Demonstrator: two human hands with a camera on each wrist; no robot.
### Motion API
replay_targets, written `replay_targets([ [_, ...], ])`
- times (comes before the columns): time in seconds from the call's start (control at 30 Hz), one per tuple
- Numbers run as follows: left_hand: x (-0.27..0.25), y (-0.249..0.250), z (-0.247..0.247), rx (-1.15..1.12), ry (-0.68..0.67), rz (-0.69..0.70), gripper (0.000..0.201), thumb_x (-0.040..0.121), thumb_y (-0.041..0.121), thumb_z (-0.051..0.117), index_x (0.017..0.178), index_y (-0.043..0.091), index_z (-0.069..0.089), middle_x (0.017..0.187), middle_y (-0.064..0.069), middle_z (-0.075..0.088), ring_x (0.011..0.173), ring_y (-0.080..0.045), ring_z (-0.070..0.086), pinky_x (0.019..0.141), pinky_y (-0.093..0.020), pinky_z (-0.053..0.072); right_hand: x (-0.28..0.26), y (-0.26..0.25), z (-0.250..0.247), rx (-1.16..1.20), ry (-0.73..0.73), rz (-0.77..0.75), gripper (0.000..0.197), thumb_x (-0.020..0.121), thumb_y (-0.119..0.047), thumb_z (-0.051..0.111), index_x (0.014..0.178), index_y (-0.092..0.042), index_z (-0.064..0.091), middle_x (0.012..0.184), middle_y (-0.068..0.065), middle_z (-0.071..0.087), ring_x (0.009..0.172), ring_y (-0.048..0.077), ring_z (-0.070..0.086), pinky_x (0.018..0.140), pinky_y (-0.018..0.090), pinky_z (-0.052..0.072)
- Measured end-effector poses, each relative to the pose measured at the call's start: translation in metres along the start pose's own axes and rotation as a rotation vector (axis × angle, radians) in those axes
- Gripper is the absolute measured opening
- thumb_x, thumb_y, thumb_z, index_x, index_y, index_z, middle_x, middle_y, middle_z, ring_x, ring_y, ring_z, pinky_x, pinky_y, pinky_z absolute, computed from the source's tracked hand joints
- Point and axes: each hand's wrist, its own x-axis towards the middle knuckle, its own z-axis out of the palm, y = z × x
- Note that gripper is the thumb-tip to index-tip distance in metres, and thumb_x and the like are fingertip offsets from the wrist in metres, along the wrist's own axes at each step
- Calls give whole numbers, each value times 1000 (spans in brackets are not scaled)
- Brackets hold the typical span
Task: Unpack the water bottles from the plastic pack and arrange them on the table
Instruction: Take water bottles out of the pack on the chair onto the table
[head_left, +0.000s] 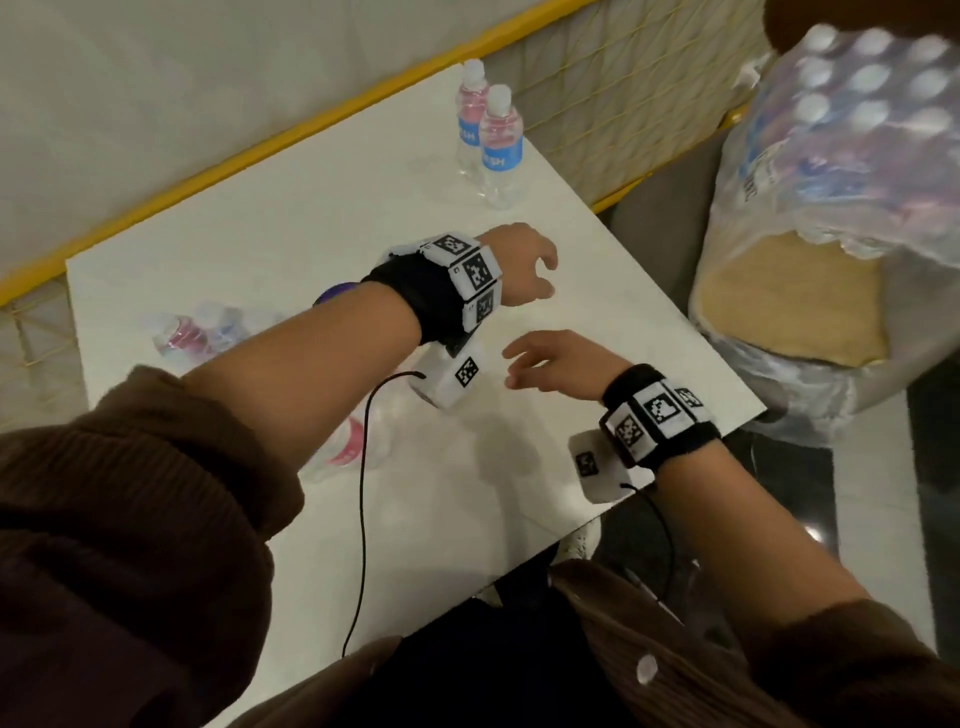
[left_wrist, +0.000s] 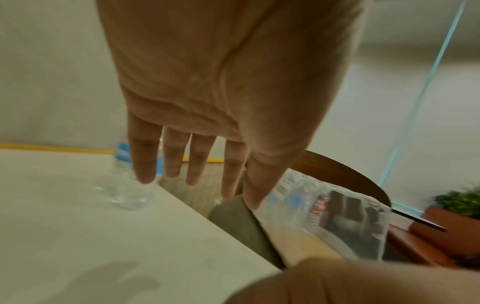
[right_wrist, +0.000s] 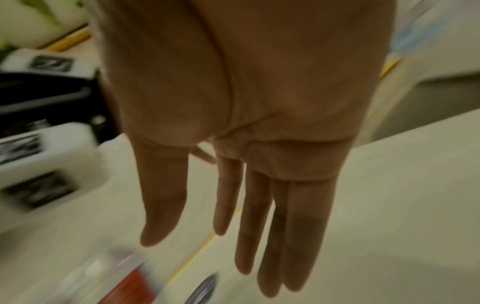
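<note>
Two upright water bottles with blue labels (head_left: 470, 119) (head_left: 500, 148) stand near the far edge of the white table (head_left: 311, 234). Other bottles lie on their sides at the left (head_left: 197, 332) and under my left forearm (head_left: 348, 447). The plastic pack (head_left: 852, 145), still holding several bottles, sits off the table's right side. My left hand (head_left: 524, 270) hovers over the table's middle with relaxed fingers, holding nothing. Just nearer, my right hand (head_left: 545, 364) hovers with straight fingers, also holding nothing. The left wrist view shows the left hand (left_wrist: 207, 102), a bottle (left_wrist: 124, 164) and the pack (left_wrist: 337, 211).
A yellow-framed mesh rail (head_left: 322, 111) runs behind the table. The pack rests on a chair with a dark wooden back (left_wrist: 350, 170). A potted plant (left_wrist: 459, 203) stands beyond it. In the right wrist view a red-labelled bottle (right_wrist: 124, 283) lies below the right hand (right_wrist: 259, 144).
</note>
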Motion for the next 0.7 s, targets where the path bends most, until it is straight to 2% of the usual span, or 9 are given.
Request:
replay_targets([
  [0.13, 44, 81, 23, -73, -8, 170, 38, 92, 29, 55, 129, 22, 56, 147, -15, 36, 140, -27, 30, 112, -33, 27, -37, 65, -74, 306, 245, 95, 18, 85, -15, 66, 98, -25, 59, 99, -1, 66, 93, 15, 59, 87, 32, 47],
  [0.23, 71, 140, 35, -49, -37, 213, 43, 92, 30, 54, 135, 26, 51, 156, -23, 6, 147, -33, 2, 119, -35, 8, -58, 106, -116, 456, 438, 143, 28, 84, -2, 61, 89, -29, 61, 86, -5, 64, 83, 14, 58, 77, 30, 47],
  [0.3, 85, 168, 35, -37, -12, 215, 46, 92, 32, 53, 138, 26, 48, 157, -22, -2, 146, -35, -4, 119, -36, 3, -66, 127, -140, 518, 563, 153, 28, 85, 5, 56, 94, -22, 61, 85, -4, 63, 81, 18, 59, 75, 32, 48],
  [0.4, 105, 188, 34, -86, 28, 194, 53, 90, 31, 56, 141, 24, 42, 158, -17, -5, 145, -36, 6, 119, -37, 14, -71, 142, -174, 556, 686, 196, 33, 89, 1, 52, 120, -11, 54, 95, 1, 61, 85, 16, 60, 79, 34, 50],
  [0.47, 118, 190, 34, -120, 90, 186, 58, 87, 30, 60, 140, 18, 40, 158, -11, -6, 141, -33, 26, 113, -38, 29, -67, 144, -196, 512, 753, 257, 45, 89, -9, 56, 133, -12, 46, 111, 6, 57, 97, 20, 60, 88, 38, 50],
  [0.53, 128, 188, 34, -164, 131, 182, 61, 87, 28, 61, 141, 15, 34, 158, -7, -2, 137, -28, 36, 109, -36, 35, -66, 144, -217, 299, 730, 424, 59, 89, -36, 56, 142, -17, 39, 133, 11, 51, 117, 29, 53, 102, 41, 42],
  [0.6, 134, 184, 34, -206, 143, 191, 68, 88, 26, 60, 146, 18, 25, 159, -4, 0, 137, -24, 37, 108, -35, 36, -71, 144, -228, 88, 658, 530, 75, 85, -57, 51, 147, -19, 30, 148, 10, 38, 132, 29, 42, 106, 33, 35],
  [0.63, 136, 182, 34, -219, 147, 205, 71, 88, 25, 60, 147, 19, 22, 159, -2, 2, 135, -22, 39, 107, -35, 38, -74, 143, -232, -52, 648, 537, 69, 89, -50, 51, 148, -22, 26, 151, 10, 33, 134, 29, 39, 102, 30, 36],
  [0.7, 140, 178, 35, -229, 156, 230, 74, 86, 25, 60, 148, 22, 19, 159, -1, 4, 133, -21, 42, 106, -37, 39, -81, 144, -236, -222, 648, 493, 69, 90, -14, 53, 147, -38, 21, 150, 15, 34, 127, 34, 47, 94, 36, 44],
])
